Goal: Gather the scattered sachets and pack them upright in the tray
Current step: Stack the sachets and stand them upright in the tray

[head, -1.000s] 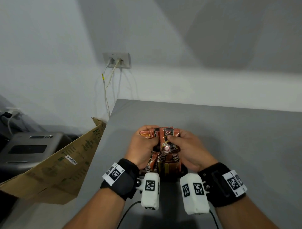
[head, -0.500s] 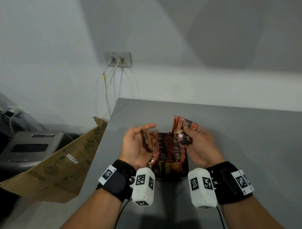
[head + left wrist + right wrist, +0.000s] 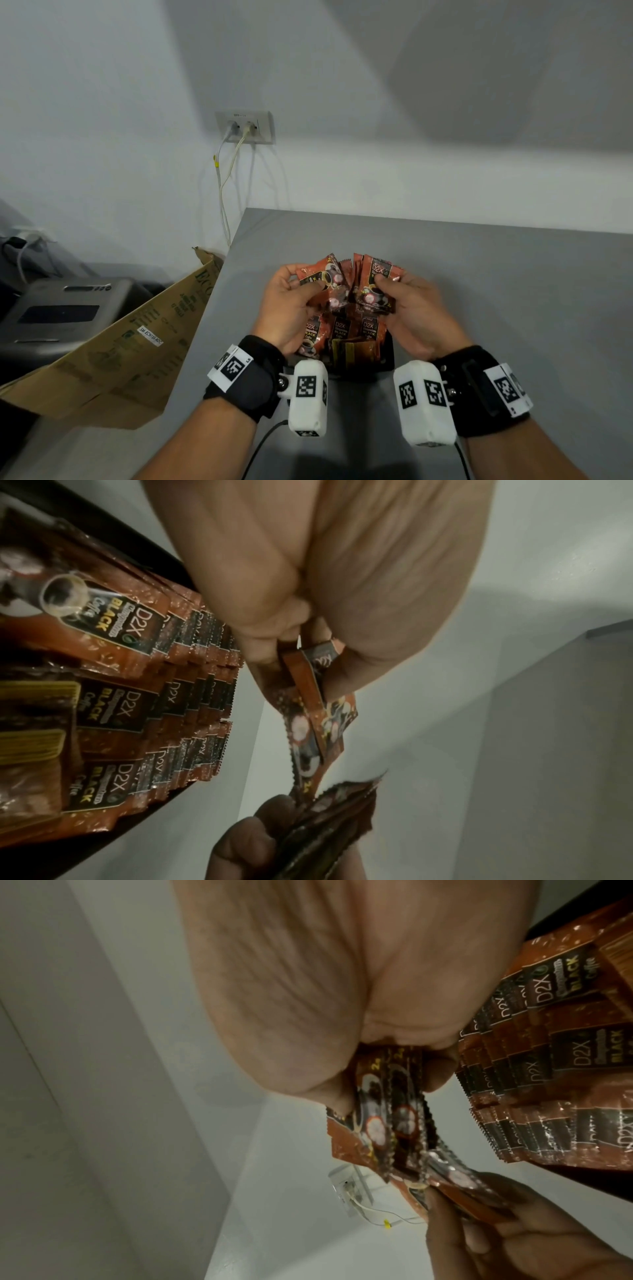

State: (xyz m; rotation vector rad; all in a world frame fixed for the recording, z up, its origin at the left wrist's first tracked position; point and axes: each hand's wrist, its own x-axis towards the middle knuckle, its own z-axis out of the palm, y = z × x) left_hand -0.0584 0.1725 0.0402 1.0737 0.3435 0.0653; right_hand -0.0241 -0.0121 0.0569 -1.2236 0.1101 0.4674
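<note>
Grey table [image 3: 479,274]; sachets [image 3: 356,284] between both hands, above tray [image 3: 388,356].

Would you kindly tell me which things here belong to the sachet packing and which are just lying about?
Belongs to the job:
- sachets pinched in the left hand
- stack of sachets held in the right hand
- sachets already standing in rows
- black tray

Just lying about:
- cardboard box
- wall socket with cables
- grey machine

Both hands raised side by side, left hand [image 3: 291,301] and right hand [image 3: 412,308] pinching, thumbs on top.
</note>
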